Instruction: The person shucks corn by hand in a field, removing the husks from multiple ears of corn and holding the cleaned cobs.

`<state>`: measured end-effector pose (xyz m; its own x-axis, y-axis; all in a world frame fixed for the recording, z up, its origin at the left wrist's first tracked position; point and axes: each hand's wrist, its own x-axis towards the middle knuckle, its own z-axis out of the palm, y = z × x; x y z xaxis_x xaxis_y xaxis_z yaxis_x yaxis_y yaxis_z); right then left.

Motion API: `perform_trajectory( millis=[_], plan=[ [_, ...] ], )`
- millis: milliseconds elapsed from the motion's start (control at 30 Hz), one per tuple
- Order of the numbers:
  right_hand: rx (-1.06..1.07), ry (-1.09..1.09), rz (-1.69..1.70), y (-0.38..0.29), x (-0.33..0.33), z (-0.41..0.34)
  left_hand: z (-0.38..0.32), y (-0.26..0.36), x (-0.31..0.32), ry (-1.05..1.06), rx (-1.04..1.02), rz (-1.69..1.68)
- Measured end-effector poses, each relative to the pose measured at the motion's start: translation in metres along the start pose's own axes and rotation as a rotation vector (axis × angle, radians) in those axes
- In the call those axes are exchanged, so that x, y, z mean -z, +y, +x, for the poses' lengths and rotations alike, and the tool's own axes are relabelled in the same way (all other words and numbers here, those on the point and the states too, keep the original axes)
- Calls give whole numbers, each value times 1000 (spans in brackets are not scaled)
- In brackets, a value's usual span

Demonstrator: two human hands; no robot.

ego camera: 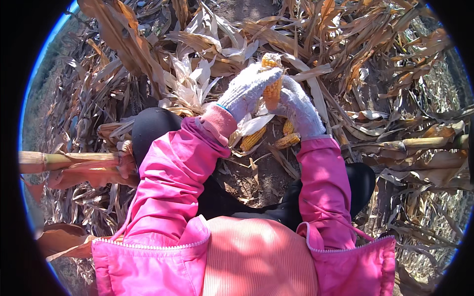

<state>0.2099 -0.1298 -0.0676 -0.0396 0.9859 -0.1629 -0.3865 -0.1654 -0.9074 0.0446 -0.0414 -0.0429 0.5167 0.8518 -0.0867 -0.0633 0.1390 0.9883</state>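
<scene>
A husked yellow corn ear (273, 92) is held nearly upright in front of me, its upper end pale and ragged. Across its upper half, the fingers of my left hand (246, 85), in a white knit glove, are wrapped. My right hand (301, 107), gloved likewise, grips the ear from the right and lower down; part of its fingers is hidden behind the ear. On the soil below lies another corn ear (253, 138) with pale husk (257, 125) over its upper end. Two more bare ears, one lower (287, 141) and one higher (288, 127), lie beneath my right wrist.
Dry corn leaves and stalks (363, 48) cover the ground around me. A spread of pale husks (190, 83) sits beyond my left knee (153, 127). Thick cornstalks reach in from the left (70, 161) and the right (426, 142). Bare soil (244, 177) shows between my legs.
</scene>
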Motion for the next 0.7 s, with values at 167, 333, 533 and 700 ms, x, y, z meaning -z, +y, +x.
perform_trajectory(
  millis=[167, 333, 533, 700],
  plan=[
    [-108, 45, -62, 59, 48, 16, 8, -22, -1, -16, 107, 435],
    [-437, 235, -978, 117, 100, 21, 0, 49, 21, -187, -362, 364],
    [-170, 275, -1290, 114, 50, 23, 6, 108, 51, -206, -339, 327],
    [-58, -14, -1739, 149, 24, 70, 12, 95, 81, -196, -715, 707]
  ],
)
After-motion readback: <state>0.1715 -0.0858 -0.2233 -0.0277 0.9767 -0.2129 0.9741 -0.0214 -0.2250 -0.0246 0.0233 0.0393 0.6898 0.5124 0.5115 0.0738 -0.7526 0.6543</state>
